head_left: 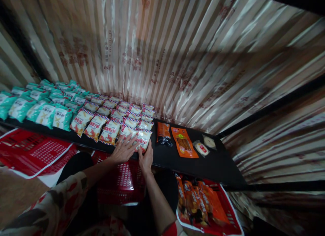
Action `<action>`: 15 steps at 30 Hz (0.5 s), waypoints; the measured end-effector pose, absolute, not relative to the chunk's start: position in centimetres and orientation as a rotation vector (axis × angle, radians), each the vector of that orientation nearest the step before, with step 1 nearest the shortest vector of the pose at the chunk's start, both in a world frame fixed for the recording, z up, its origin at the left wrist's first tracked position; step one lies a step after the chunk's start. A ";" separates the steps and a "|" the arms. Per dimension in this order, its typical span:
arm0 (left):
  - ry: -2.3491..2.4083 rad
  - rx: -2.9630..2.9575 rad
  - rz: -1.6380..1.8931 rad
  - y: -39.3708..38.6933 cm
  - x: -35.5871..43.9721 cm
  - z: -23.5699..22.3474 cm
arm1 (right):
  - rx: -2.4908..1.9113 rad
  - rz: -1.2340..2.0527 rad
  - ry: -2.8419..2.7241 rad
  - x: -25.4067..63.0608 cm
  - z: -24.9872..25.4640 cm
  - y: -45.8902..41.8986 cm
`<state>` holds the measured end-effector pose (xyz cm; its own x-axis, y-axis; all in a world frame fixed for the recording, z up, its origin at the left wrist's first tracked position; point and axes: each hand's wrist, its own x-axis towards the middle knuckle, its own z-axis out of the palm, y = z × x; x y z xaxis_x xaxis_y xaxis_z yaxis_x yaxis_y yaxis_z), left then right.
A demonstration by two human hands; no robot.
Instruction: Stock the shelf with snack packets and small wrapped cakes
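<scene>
a black shelf [203, 165] bears teal packets [45, 114], white-and-red packets [109, 131], orange packets [184, 143] and round white packets [201, 148].

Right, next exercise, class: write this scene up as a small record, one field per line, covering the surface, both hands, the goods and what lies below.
Surface: long black shelf
Left end: rows of teal-and-white packets
Middle: rows of small white-and-red packets with striped edges
Left hand: fingers spread on the front middle packets
Right hand: against the right side of the front end packet
Further right: orange-and-black packet, flat orange pouch, two clear packs with round pale contents
Below: red plastic baskets, one holding orange packets
</scene>
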<state>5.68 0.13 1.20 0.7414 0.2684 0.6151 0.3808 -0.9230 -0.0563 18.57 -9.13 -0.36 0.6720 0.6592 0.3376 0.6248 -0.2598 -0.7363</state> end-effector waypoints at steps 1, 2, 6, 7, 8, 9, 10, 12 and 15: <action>-0.485 -2.764 -0.912 0.3 5.8 1.3 | -1.953 0.041 -1.003 18.6 -0.4 -9.1; -0.455 -2.763 -0.887 0.4 5.9 1.4 | -1.949 0.035 -1.010 18.6 -0.4 -9.2; -0.396 -2.737 -0.829 0.9 5.8 1.5 | -1.945 0.020 -1.038 18.7 -0.5 -9.1; -0.393 -2.730 -0.827 1.0 5.7 1.5 | -1.950 0.016 -1.038 18.7 -0.5 -9.1; -0.389 -2.725 -0.828 1.0 5.7 1.5 | -1.955 0.010 -1.035 18.7 -0.6 -9.1; -0.386 -2.720 -0.834 1.0 5.6 1.5 | -1.959 0.005 -1.032 18.7 -0.6 -9.1; -0.384 -2.717 -0.842 1.0 5.6 1.5 | -1.960 -0.001 -1.026 18.6 -0.7 -9.0; -0.387 -2.716 -0.861 1.1 5.6 1.4 | -1.957 0.003 -1.018 18.6 -0.7 -9.1; -0.391 -2.724 -0.889 1.1 5.7 1.1 | -1.941 0.029 -1.000 18.6 -0.8 -9.3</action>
<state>5.71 1.13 1.10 0.7780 0.1747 0.6035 0.3264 -0.9331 -0.1507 18.63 -9.28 -0.78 0.6693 0.6520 0.3562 0.6304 -0.2446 -0.7368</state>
